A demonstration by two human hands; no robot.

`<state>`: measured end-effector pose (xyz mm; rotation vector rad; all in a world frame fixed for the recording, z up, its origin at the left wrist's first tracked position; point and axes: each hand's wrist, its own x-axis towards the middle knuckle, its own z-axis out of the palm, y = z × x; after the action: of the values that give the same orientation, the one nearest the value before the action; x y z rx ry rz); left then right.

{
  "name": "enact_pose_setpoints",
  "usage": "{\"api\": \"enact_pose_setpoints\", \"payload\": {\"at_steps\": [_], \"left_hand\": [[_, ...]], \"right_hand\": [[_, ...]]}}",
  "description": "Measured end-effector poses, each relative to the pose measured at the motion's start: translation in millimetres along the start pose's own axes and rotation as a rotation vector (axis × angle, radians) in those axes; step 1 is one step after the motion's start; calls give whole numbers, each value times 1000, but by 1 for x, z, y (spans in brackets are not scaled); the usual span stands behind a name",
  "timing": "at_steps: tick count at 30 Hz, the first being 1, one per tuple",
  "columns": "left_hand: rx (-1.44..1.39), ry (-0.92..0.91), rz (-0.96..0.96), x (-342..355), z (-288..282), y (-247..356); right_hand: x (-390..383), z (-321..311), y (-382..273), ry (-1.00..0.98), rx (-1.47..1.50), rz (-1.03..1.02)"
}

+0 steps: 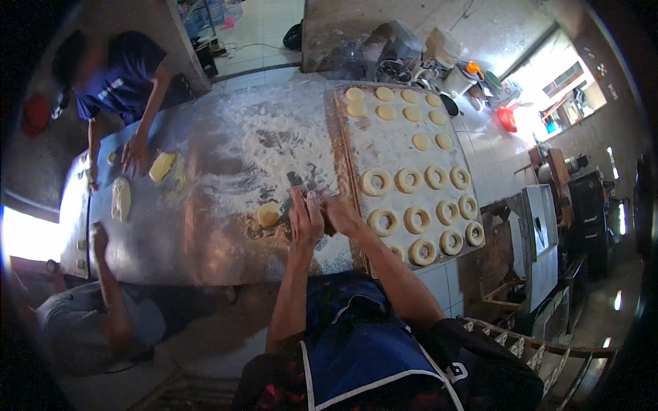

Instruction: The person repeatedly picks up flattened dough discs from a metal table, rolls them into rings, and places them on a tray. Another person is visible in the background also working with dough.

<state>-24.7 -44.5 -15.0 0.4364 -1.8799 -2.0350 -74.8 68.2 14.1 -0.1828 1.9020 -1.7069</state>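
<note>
My left hand [306, 219] and my right hand [337, 214] meet over the floured steel table [212, 246]. The fingers of my left hand are pressed together; those of my right are curled and partly hidden behind it. What lies between or under them I cannot make out. A pale round dough piece [269, 215] rests just left of my left hand. To the right, a tray [370, 140] bears several flat dough discs [421, 142] at the back and several dough rings [417, 219] nearer me.
A co-worker [116, 82] leans over the left end beside a yellow lump [162, 166] and a long dough piece [121, 198]; another person [103, 322] is at the lower left. Pots and buckets [459, 81] stand behind the tray, metal equipment [538, 233] at right.
</note>
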Motion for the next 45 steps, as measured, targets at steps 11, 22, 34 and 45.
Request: {"api": "enact_pose_setpoints", "payload": {"at_steps": [11,22,34,45], "left_hand": [[-345,161,-55,12,56,-8],[-569,-114,2,39,88,-52],[-98,50,124,70,161,-50],[294,274,-107,141,179,-26]], "right_hand": [[1,-34,-12,222,-317,-343],[18,-97,-1,176,-455,-513],[49,-172,1,79,-548,-779],[84,-216,-53,122,-325,-319]]}}
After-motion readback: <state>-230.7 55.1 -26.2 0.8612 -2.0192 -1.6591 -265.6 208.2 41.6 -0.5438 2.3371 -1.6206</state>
